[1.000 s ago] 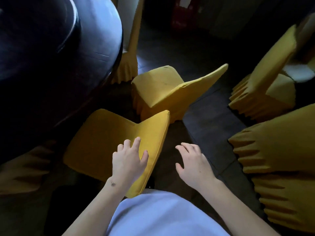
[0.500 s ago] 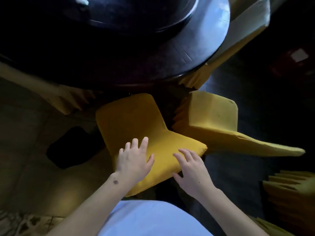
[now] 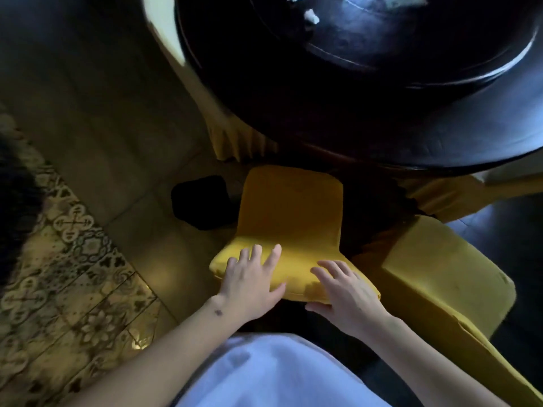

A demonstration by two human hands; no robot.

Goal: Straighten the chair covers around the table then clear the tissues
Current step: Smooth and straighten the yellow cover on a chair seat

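- The left hand (image 3: pixel 251 277) lies flat on the top edge of the chair cover (image 3: pixel 291 227), low in the middle of the frame; its grip is spread, fingers straight, pinching nothing.
- The right hand (image 3: pixel 346 292) rests just beside it on the same edge, fingers also spread and lightly bent, thumb tucked beneath the backrest rim.
- The yellow cover runs from under both hands up to the seat, which sits pushed in below the dark round tabletop (image 3: pixel 382 133).
- A tissue (image 3: pixel 311 16) shows as a small white scrap at the top of the frame, on the tabletop's raised centre disc; others near it are too blurred to tell.
- Risk, as I judge it: flat palms may only slide the cloth and bunch it at one corner, since nothing is gripped.
- A second covered chair (image 3: pixel 440 277) stands close at the right; tugging sideways could drag the cloth against it.
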